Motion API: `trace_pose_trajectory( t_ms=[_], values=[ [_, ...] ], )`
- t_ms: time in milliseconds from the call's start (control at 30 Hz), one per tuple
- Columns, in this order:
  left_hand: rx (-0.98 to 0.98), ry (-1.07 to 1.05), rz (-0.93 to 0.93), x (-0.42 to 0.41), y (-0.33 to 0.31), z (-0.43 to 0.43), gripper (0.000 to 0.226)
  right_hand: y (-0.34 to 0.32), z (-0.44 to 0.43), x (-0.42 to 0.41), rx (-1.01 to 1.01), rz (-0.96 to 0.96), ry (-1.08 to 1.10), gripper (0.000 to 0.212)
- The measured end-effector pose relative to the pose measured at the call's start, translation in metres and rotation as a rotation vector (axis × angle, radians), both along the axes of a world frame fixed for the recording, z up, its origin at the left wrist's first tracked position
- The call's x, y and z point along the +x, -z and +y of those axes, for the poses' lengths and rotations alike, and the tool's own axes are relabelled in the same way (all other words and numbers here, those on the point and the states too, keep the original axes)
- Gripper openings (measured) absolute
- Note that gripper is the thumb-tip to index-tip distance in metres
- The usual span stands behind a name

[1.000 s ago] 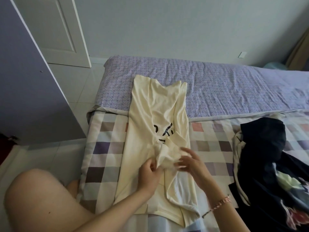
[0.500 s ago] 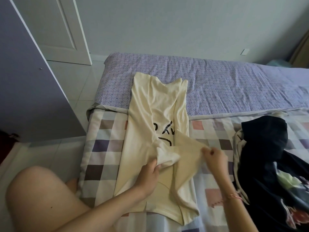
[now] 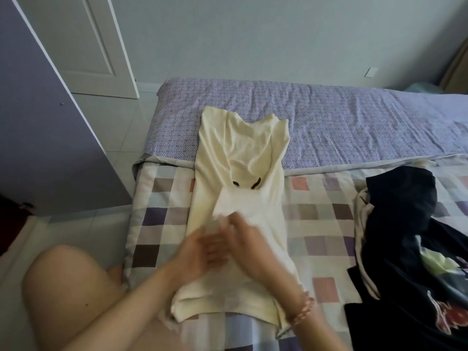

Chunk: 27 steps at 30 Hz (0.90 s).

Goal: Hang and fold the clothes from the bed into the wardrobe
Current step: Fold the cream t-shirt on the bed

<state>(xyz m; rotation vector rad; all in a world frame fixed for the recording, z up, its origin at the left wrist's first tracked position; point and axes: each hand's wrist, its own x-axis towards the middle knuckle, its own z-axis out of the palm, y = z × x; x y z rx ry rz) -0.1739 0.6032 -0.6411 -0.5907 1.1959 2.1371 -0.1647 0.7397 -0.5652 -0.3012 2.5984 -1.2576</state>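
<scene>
A cream T-shirt (image 3: 238, 158) with a black print lies lengthwise on the bed (image 3: 354, 127), its sides folded in to a narrow strip. A sleeve is folded flat over the print, which mostly hides it. My left hand (image 3: 200, 252) and my right hand (image 3: 249, 239) lie side by side on the shirt's middle, fingers stretched out and blurred by motion, pressing the fabric flat. A dark pile of clothes (image 3: 410, 239) with a coloured print lies on the bed to the right.
The purple wardrobe door (image 3: 50, 127) stands open at the left, with a white room door (image 3: 83, 39) behind it. My bare knee (image 3: 65, 282) is at the lower left, over the tiled floor (image 3: 106, 138). A checked blanket (image 3: 319, 214) covers the near bed.
My hands let go of the sleeve they were holding, which now lies flat over the print. Both hands came together on the shirt's middle, flat on it.
</scene>
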Motion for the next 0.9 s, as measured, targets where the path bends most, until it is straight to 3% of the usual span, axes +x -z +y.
trace_pose_trajectory(
  t_ms=[100, 200, 267, 300, 400, 467, 533, 633, 700, 800, 900],
  values=[
    [-0.095, 0.028, -0.144, -0.005, 0.0, -0.048, 0.061, 0.041, -0.028, 0.025, 0.118, -0.081, -0.249, 0.028],
    [-0.399, 0.214, -0.099, -0.008, 0.001, -0.047, 0.048, 0.054, -0.009, 0.025, 0.093, 0.05, -0.033, 0.027],
    [-0.59, 0.2, -0.01, -0.008, -0.001, -0.03, 0.037, 0.059, 0.025, 0.023, 0.142, 0.16, 0.144, 0.042],
    [-0.655, 0.162, 0.041, -0.009, 0.0, -0.02, 0.032, 0.059, 0.044, 0.023, 0.187, 0.128, 0.182, 0.057],
    [-0.813, 0.102, 0.159, -0.016, 0.006, 0.003, 0.021, 0.061, 0.089, 0.033, 0.321, -0.23, 0.149, 0.089],
    [-0.948, 0.078, 0.238, -0.02, 0.006, 0.007, 0.023, 0.07, 0.096, 0.045, 0.343, -0.228, 0.165, 0.066],
    [-1.071, 0.065, 0.361, -0.018, 0.002, 0.003, 0.022, 0.077, 0.091, 0.056, 0.378, -0.033, 0.188, 0.029],
    [-1.178, 0.017, 0.471, -0.006, 0.002, -0.016, 0.022, 0.087, 0.086, 0.064, 0.436, 0.064, 0.03, 0.016],
    [-1.241, 0.095, 0.449, 0.0, 0.011, -0.034, 0.022, 0.087, 0.081, 0.063, 0.511, -0.012, -0.129, 0.009],
    [-1.283, 0.389, 0.344, 0.0, 0.022, -0.045, 0.017, 0.073, 0.082, 0.045, 0.539, -0.263, -0.278, 0.005],
    [-1.435, 0.426, 0.339, -0.008, 0.012, -0.037, 0.016, 0.051, 0.089, 0.012, 0.48, -0.436, -0.308, 0.008]
  ],
)
